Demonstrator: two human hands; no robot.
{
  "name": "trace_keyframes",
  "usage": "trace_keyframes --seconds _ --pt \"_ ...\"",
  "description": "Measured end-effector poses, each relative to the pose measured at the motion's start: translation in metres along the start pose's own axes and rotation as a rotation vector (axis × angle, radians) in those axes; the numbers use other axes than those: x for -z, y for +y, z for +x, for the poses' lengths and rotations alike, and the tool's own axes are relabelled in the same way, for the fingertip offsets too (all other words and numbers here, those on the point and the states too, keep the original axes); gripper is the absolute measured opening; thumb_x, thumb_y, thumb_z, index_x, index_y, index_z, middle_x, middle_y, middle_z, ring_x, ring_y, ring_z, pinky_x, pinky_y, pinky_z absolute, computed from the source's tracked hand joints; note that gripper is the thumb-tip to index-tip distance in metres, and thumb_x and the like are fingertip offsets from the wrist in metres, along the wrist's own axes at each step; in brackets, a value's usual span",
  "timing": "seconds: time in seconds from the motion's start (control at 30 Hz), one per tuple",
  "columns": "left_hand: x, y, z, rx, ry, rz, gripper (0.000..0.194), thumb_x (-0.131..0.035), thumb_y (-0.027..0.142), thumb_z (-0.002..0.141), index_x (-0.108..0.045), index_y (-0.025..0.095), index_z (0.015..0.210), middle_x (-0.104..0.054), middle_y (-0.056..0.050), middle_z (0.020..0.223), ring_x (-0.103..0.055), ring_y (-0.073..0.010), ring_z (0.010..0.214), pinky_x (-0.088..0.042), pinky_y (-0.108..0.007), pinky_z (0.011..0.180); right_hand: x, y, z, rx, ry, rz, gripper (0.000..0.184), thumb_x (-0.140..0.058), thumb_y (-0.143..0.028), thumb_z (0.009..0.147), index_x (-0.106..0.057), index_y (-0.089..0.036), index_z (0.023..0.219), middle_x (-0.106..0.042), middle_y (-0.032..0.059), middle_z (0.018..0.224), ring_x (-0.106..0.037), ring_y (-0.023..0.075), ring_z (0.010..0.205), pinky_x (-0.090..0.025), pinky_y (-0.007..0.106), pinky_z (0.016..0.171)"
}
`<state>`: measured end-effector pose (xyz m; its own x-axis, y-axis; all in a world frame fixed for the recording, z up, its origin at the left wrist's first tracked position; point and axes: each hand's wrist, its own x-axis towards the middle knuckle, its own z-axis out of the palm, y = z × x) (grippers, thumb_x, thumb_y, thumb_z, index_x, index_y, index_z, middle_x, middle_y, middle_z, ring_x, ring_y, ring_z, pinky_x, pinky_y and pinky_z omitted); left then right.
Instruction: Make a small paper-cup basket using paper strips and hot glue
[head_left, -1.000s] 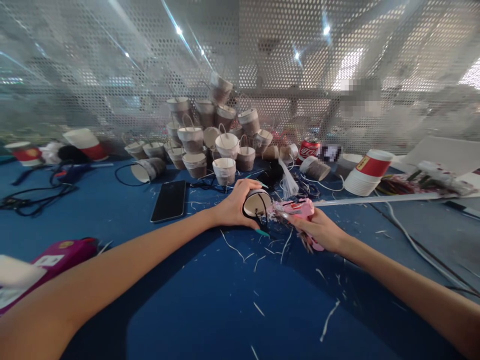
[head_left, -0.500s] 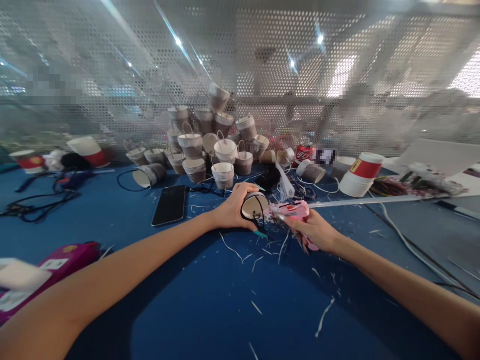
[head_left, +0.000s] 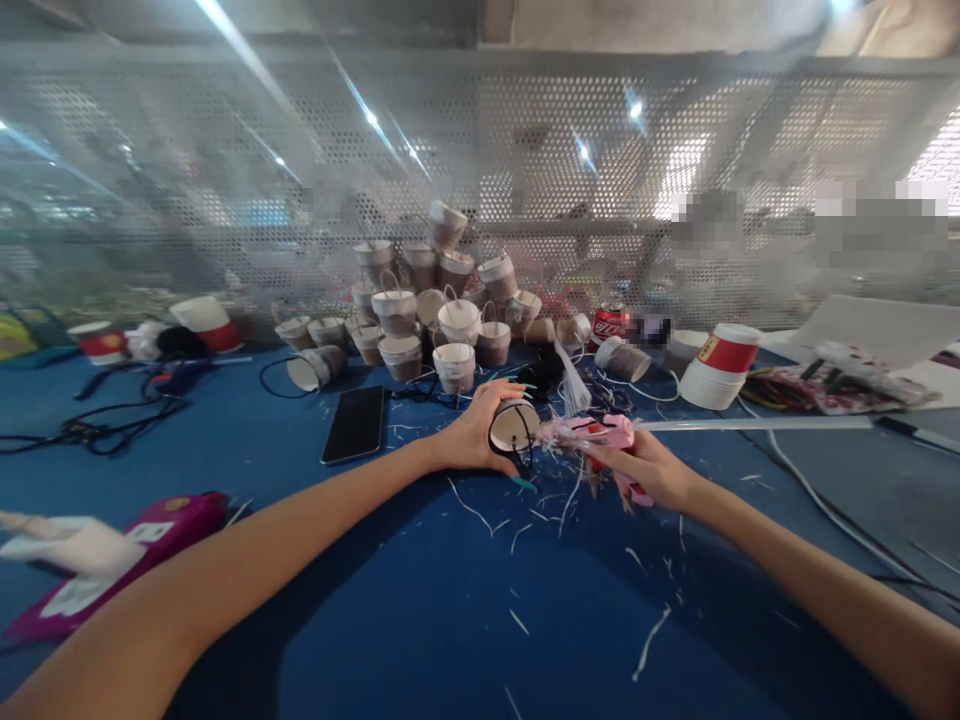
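Observation:
My left hand (head_left: pixel 480 432) is wrapped round a paper cup (head_left: pixel 514 428) that lies on its side with its open mouth toward me. A black cord hangs across the cup's mouth. My right hand (head_left: pixel 656 468) grips a pink hot glue gun (head_left: pixel 611 432), whose nozzle end meets the cup's right rim. Stringy glue clings to the nozzle, and a long clear glue stick (head_left: pixel 757 424) runs out of the gun's back to the right. Behind my hands rises a pile of small wrapped cups with looped handles (head_left: pixel 459 322).
A black phone (head_left: pixel 355 425) lies left of the cup. Stacked red and white paper cups (head_left: pixel 720 368) and a red soda can (head_left: pixel 609 325) stand at the back right. A purple packet (head_left: pixel 165 530) lies at left. Glue strands (head_left: pixel 651 642) litter the blue table (head_left: pixel 480 620). A perforated metal screen (head_left: pixel 555 150) stands behind.
The view has tilted up and shifted slightly, so the scene sits lower. The glue gun is turned a little flatter, its nozzle still at the cup's rim. Both hands keep their holds.

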<state>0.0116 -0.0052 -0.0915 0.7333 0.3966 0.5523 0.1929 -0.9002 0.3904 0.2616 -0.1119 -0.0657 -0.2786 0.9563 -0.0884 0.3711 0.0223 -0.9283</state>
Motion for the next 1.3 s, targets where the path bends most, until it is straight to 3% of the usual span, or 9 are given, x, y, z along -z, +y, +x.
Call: trace_keyframes --seconds 0.2,0.3,0.4,0.5,0.6,0.67,0.83,0.97,1.3 --pt "0.003 0.003 -0.001 0.078 -0.043 0.002 0.103 -0.079 0.059 0.05 -0.034 0.019 0.133 -0.035 -0.022 0.139 -0.031 -0.0371 0.132 -0.027 -0.058 0.106 0.039 -0.003 -0.006 0.281 0.006 -0.386 0.039 -0.046 -0.051 0.083 -0.06 -0.017 0.071 -0.055 0.0025 0.055 -0.045 0.0113 0.041 -0.037 0.027 0.042" --pt "0.005 0.004 0.0 0.059 -0.038 0.012 0.101 -0.08 0.055 0.053 -0.032 0.02 0.135 -0.034 -0.021 0.139 -0.031 -0.0357 0.132 -0.028 -0.056 0.107 0.057 -0.017 -0.013 0.369 0.222 -0.799 0.031 -0.045 -0.043 0.084 -0.056 -0.018 0.07 -0.057 0.0044 0.063 -0.052 0.016 0.054 -0.038 0.03 0.053" --pt "0.006 0.003 0.001 0.043 -0.081 0.035 0.09 -0.077 0.048 0.063 -0.032 0.022 0.136 -0.034 -0.019 0.141 -0.029 -0.0343 0.134 -0.026 -0.057 0.107 0.061 -0.029 -0.019 0.121 0.404 -1.206 0.028 -0.045 -0.039 0.085 -0.057 -0.015 0.078 -0.061 0.0108 0.072 -0.059 0.0235 0.064 -0.038 0.032 0.056" --pt "0.006 0.002 0.001 0.034 -0.103 0.051 0.079 -0.071 0.04 0.073 -0.029 0.024 0.138 -0.034 -0.018 0.142 -0.028 -0.0324 0.135 -0.025 -0.057 0.107 0.058 -0.028 -0.02 -0.23 0.436 -1.361 0.032 -0.048 -0.036 0.084 -0.06 -0.008 0.093 -0.063 0.0215 0.088 -0.064 0.0315 0.074 -0.042 0.035 0.057" --pt "0.006 0.003 0.002 0.023 -0.075 0.066 0.079 -0.071 0.043 0.072 -0.032 0.023 0.137 -0.039 -0.017 0.138 -0.032 -0.0321 0.132 -0.028 -0.054 0.106 0.054 -0.02 -0.019 -0.406 0.42 -1.363 0.033 -0.051 -0.024 0.081 -0.058 -0.004 0.106 -0.058 0.0266 0.107 -0.064 0.034 0.089 -0.045 0.036 0.063" --pt "0.006 0.005 0.003 0.031 -0.052 0.096 0.079 -0.072 0.047 0.069 -0.036 0.023 0.135 -0.044 -0.017 0.133 -0.037 -0.0321 0.127 -0.03 -0.053 0.104 0.05 -0.018 -0.019 -0.406 0.428 -1.375 0.033 -0.051 -0.019 0.08 -0.057 -0.003 0.107 -0.055 0.0263 0.109 -0.06 0.0358 0.097 -0.046 0.037 0.069" --pt "0.004 0.009 0.005 0.072 0.003 0.197 0.081 -0.076 0.055 0.061 -0.047 0.022 0.129 -0.052 -0.013 0.119 -0.044 -0.0317 0.114 -0.031 -0.052 0.099 0.031 -0.024 -0.017 0.051 0.568 -1.22 0.027 -0.048 -0.032 0.085 -0.055 -0.009 0.097 -0.054 0.0211 0.104 -0.054 0.0333 0.099 -0.045 0.04 0.075" --pt "0.003 0.009 0.004 0.031 0.038 0.194 0.082 -0.074 0.056 0.062 -0.045 0.02 0.129 -0.051 -0.013 0.116 -0.045 -0.0295 0.109 -0.036 -0.049 0.095 0.006 -0.023 -0.009 0.33 0.298 -0.847 0.029 -0.048 -0.045 0.087 -0.053 -0.018 0.08 -0.059 0.0078 0.082 -0.056 0.0199 0.079 -0.044 0.032 0.071" --pt "0.002 0.011 0.003 -0.05 0.036 0.177 0.083 -0.07 0.06 0.065 -0.041 0.021 0.132 -0.05 -0.014 0.117 -0.047 -0.0297 0.11 -0.04 -0.048 0.094 -0.019 -0.018 0.015 0.264 0.094 -0.768 0.032 -0.053 -0.036 0.083 -0.05 -0.018 0.057 -0.06 0.0034 0.059 -0.05 0.0124 0.053 -0.032 0.026 0.052"
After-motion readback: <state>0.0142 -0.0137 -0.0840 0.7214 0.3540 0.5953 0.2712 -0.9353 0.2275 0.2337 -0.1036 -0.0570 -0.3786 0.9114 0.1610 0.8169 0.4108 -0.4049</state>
